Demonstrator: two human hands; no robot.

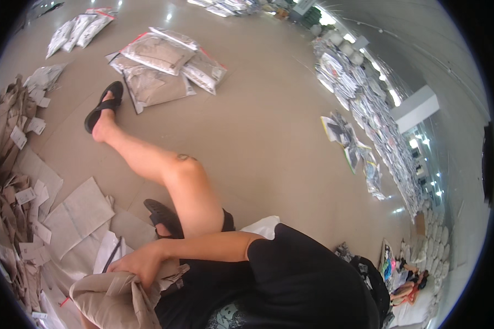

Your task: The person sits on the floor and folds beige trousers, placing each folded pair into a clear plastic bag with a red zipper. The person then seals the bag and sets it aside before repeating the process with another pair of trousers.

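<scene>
My right hand [140,266] is closed on a bunched beige garment [107,296] at the lower left, its fingers partly sunk into the cloth. Only a sliver of skin, apparently my left hand [86,322], shows below that garment at the bottom edge; its fingers are hidden. Beside my right hand lies a white plastic bag [105,252] with a dark strip along it. Flat beige garments [79,216] spread over the floor just beyond. Along the left rim, a heap of beige garments [3,142] carries several white tags.
Clear bags of folded beige garments [156,55] lie stacked ahead, with white packages [79,30] farther left. My bent leg [186,186] and sandals cross the middle. Long rows of packages [362,104] line the right side. Another person [411,293] is at the lower right.
</scene>
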